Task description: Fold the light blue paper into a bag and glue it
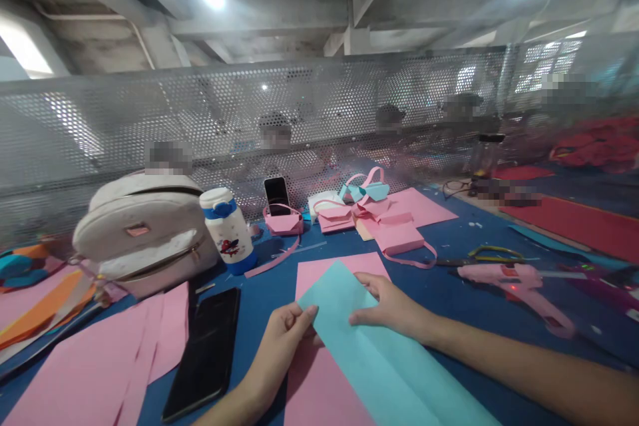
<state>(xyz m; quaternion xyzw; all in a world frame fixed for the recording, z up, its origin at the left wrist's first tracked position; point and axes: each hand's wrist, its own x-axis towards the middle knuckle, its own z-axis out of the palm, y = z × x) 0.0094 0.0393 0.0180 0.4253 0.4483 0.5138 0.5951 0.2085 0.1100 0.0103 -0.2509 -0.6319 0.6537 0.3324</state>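
Observation:
A light blue sheet [369, 346] with a pointed far end is held up over a pink sheet [319, 393] on the blue table. My left hand [287, 333] is closed on its left edge, thumb on top and fingers curled beneath. On the right side my right hand [382, 303] grips the same sheet, thumb on its face and fingers behind the far edge. Creases run along the blue sheet toward me.
Left are pink sheets [114, 353], a black phone [207, 349], a bottle [229, 233] and a backpack [144, 233]. Small pink paper bags [399, 236] stand beyond my hands. A pink glue gun [519, 286] and scissors [499, 254] lie right. Behind is a perforated metal screen [319, 106].

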